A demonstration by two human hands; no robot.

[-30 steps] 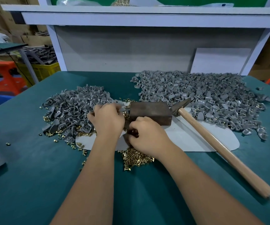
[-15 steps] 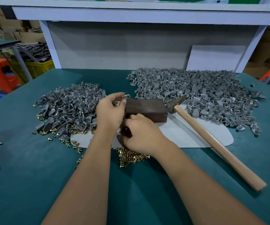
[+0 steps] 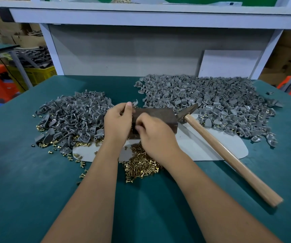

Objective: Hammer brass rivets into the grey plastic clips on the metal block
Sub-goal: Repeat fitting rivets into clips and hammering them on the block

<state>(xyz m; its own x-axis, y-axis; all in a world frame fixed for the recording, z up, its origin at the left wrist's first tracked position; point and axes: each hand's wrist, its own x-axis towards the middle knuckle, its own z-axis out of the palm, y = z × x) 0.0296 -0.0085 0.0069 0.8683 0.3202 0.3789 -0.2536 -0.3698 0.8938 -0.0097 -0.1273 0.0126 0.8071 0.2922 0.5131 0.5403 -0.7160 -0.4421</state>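
we record a dark brown rectangular metal block (image 3: 156,115) at the centre of the frame, resting on a pale grey oval mat (image 3: 202,146) on the green worktop (image 3: 27,172). the left hand (image 3: 117,122) pinches a single grey plastic clip (image 3: 135,103) between thumb and fingers, just above the block's left end. the right hand (image 3: 156,137) lies against the block's near face with fingers curled; what they hold is hidden, and we cannot tell. a loose heap of small brass rivets (image 3: 141,165) sits just below the hands. a wooden-handled hammer (image 3: 228,155) lies right of centre, its head touching the block's right end. piles of grey clips fill the centre left (image 3: 71,118) and upper right (image 3: 211,102).
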